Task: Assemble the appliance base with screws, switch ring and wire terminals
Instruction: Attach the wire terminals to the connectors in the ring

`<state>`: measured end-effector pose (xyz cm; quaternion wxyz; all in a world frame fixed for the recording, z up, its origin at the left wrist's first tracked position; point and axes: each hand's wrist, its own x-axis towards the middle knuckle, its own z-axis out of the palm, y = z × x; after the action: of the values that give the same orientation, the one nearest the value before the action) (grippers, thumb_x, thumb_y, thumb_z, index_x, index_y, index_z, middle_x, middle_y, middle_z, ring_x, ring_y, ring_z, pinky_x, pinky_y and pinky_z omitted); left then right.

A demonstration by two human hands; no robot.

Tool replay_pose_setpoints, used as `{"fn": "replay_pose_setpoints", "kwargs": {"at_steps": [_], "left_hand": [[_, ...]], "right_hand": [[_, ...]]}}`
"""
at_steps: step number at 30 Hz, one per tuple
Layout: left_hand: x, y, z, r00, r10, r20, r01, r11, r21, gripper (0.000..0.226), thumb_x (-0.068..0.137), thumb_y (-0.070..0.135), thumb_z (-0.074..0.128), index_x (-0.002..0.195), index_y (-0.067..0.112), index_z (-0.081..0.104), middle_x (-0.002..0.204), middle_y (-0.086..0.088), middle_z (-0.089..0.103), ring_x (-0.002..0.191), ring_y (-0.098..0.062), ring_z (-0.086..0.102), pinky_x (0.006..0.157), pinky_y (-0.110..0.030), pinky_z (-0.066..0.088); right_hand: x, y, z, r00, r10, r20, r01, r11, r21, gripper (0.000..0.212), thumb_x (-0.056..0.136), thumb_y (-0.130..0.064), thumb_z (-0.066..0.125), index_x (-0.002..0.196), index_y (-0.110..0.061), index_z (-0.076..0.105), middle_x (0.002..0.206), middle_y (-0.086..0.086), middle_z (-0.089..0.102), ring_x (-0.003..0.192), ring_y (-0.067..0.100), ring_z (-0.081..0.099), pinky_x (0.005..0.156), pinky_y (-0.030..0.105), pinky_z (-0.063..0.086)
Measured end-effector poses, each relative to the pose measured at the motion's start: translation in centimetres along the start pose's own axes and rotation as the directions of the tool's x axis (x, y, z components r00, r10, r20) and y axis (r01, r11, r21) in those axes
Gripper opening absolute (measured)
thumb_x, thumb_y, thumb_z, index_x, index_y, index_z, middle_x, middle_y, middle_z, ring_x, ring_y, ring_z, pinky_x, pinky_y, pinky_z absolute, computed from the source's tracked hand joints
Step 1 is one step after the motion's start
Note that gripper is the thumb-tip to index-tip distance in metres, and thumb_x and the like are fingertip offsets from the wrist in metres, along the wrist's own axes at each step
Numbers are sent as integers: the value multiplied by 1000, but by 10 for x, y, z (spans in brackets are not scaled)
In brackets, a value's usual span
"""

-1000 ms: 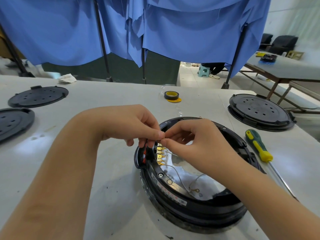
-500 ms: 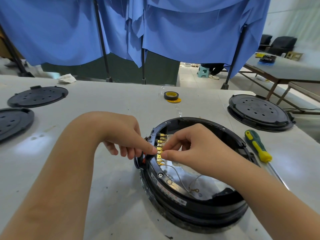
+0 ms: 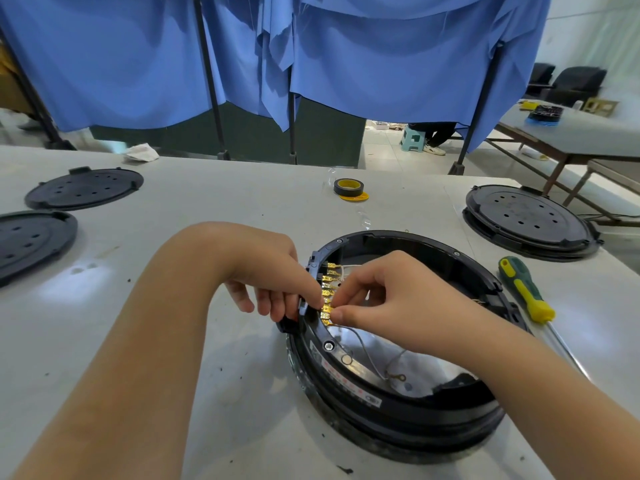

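Note:
The round black appliance base (image 3: 408, 407) lies open-side up on the grey table. A row of brass terminals (image 3: 327, 289) lines its left inner rim. My left hand (image 3: 273, 275) curls over that rim from outside, its fingertips holding the black switch block (image 3: 289, 323) by the terminals. My right hand (image 3: 388, 299) reaches in from the right and pinches a thin wire's end against the lowest terminals. That thin wire (image 3: 367, 355) trails down inside the base to a small ring lug (image 3: 400, 377).
A green and yellow screwdriver (image 3: 524, 291) lies right of the base. A black cover plate (image 3: 530, 220) sits at the far right, two more (image 3: 83, 187) (image 3: 27, 237) at the left. A tape roll (image 3: 349, 187) stands behind. Blue curtains hang beyond the table.
Both hands dropped from above the rim down to the terminal row. The left hand went from a pinch in the air to holding the rim; the right thumb and finger now meet the lowest terminals.

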<state>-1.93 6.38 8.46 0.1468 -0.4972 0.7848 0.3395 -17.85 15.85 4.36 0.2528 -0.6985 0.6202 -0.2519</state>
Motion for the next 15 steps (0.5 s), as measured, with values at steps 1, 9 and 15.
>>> {"fn": "replay_pose_setpoints", "kwargs": {"at_steps": [1, 9, 15], "left_hand": [[0, 1, 0, 1000, -2, -2, 2, 1000, 3, 35, 81, 44, 67, 58, 18, 69, 58, 4, 68, 51, -7, 58, 48, -17, 46], [0, 2, 1, 1000, 1, -2, -1, 1000, 23, 37, 81, 48, 67, 62, 16, 70, 57, 4, 67, 52, -8, 58, 49, -18, 47], [2, -1, -1, 1000, 19, 11, -19, 1000, 17, 37, 83, 47, 67, 61, 17, 70, 58, 4, 68, 51, -7, 59, 48, -18, 46]], "right_hand": [[0, 0, -1, 1000, 1, -1, -1, 1000, 0, 7, 78, -33, 75, 72, -31, 72, 50, -24, 56, 47, -6, 49, 47, 9, 29], [1, 3, 0, 1000, 7, -2, -7, 1000, -1, 6, 78, -32, 75, 73, -30, 72, 50, -22, 58, 46, -5, 48, 50, 14, 32], [2, 4, 2, 1000, -5, -20, 5, 1000, 12, 6, 77, -34, 76, 73, -31, 72, 59, -20, 63, 49, -4, 49, 54, 19, 36]]}}
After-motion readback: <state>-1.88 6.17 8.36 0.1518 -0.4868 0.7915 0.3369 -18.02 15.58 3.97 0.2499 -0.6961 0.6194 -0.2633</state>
